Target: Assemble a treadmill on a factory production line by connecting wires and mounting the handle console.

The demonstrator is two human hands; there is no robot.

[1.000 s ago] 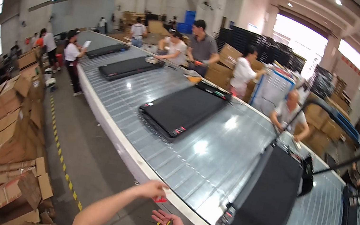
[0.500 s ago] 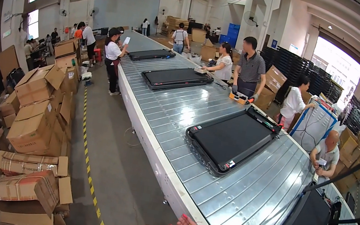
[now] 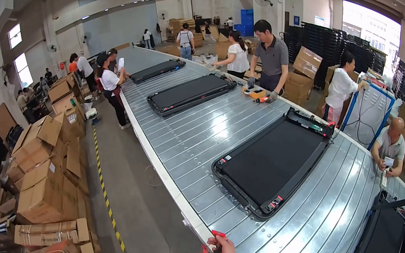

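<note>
Hands (image 3: 226,250) (raised by the conveyor (image 3: 271,230)) pinch small red-handled tools (image 3: 218,234), fingers closed

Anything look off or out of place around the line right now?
On the conveyor nothing stands out; the flat treadmills lie in a row. Beside it, the cardboard boxes along the floor are heaped unevenly, several flattened or open and leaning.

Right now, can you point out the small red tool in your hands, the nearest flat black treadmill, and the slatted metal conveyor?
Red tool (image 3: 217,234): head view, on its red end above the right hand.
Black treadmill (image 3: 269,162): head view, middle of its belt.
Metal conveyor (image 3: 202,126): head view, bare slats between two treadmills.
</note>
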